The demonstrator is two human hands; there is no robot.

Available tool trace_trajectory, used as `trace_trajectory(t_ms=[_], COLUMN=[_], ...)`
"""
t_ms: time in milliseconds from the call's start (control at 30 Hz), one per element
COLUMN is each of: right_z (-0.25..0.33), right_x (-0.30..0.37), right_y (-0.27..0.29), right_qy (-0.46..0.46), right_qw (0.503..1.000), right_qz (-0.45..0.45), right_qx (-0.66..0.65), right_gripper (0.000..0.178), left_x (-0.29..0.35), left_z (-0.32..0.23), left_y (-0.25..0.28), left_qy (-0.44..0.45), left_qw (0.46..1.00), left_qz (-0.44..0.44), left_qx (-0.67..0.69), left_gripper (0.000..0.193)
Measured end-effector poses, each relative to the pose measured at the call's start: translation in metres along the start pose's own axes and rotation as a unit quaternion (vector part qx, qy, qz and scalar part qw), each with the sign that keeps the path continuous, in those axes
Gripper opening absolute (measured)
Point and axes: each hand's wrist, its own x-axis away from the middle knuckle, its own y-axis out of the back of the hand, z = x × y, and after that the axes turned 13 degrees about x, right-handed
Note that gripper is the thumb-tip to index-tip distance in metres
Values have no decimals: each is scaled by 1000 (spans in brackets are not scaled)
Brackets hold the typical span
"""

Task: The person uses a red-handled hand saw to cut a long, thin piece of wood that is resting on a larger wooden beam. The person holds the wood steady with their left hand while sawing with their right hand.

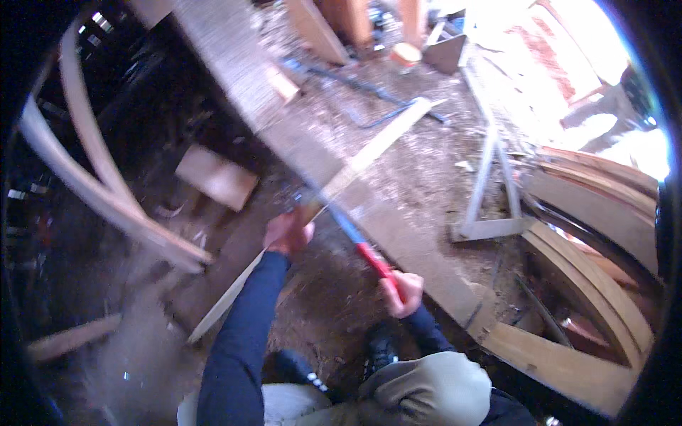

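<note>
My left hand (290, 231) is closed around a long, narrow wooden slat (383, 145). The slat lies slantwise across a thick wooden beam (305, 153), its near end reaching down beside my left forearm. In my right hand (403, 293), closed as well, is the red grip of a long-handled tool (369, 257) with a blue shaft. That shaft slopes up and left along the beam's near edge, ending at the slat close to my left hand. Blur hides the tool's far end, so its kind is unclear.
At left are curved wooden pieces (103, 195) and a wood block (217, 177). More curved timbers (590, 277) lie at right. Past the beam are an angled frame (486, 192), a blue bar (383, 96) and a round tub (406, 55). My shoes (302, 369) are below.
</note>
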Motion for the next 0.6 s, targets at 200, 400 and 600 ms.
trace_trajectory(t_ms=[200, 400, 600], right_z=[10, 25, 30], right_x=[-11, 8, 6], right_y=[-5, -11, 1], right_qy=[-9, -40, -72], right_qw=[997, 996, 995], right_qz=[24, 39, 28], right_qx=[-67, -70, -68], right_gripper=[20, 15, 18], left_x=[-11, 10, 3], left_z=[45, 32, 27], left_y=[-34, -16, -18], left_qy=[12, -43, 0], left_qw=[999, 998, 998], left_qz=[40, -11, 32], left_qx=[-13, -50, -58], left_gripper=[37, 38, 36])
